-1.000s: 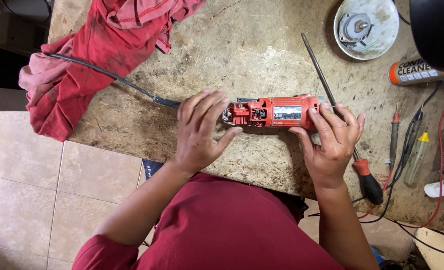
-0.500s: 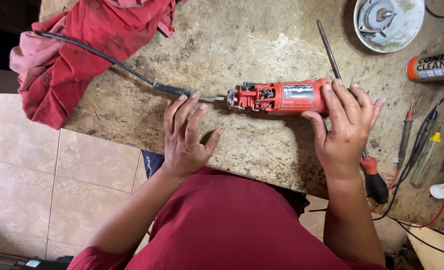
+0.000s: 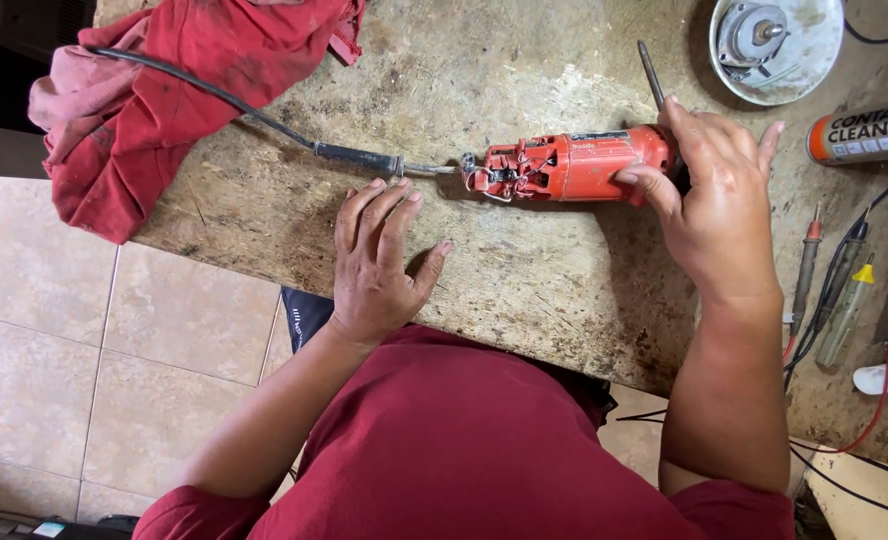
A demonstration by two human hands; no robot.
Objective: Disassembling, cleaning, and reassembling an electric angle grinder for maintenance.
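A red power tool body lies on its side on the worn wooden bench, its rear casing open with small parts showing. My right hand covers its right end, thumb and fingers wrapped on it. A black cord runs left from the tool across the bench. My left hand rests flat on the bench just below the cord's strain relief, fingers apart, holding nothing. A long screwdriver shaft pokes out from behind my right hand.
A red rag lies at the bench's far left under the cord. A white dish with a metal part sits at the back right, a spray can beside it. Test probes and wires lie at the right edge.
My left hand has let go of the tool's rear end and dropped flat onto the bench. My right hand has slid up over the tool's right end.
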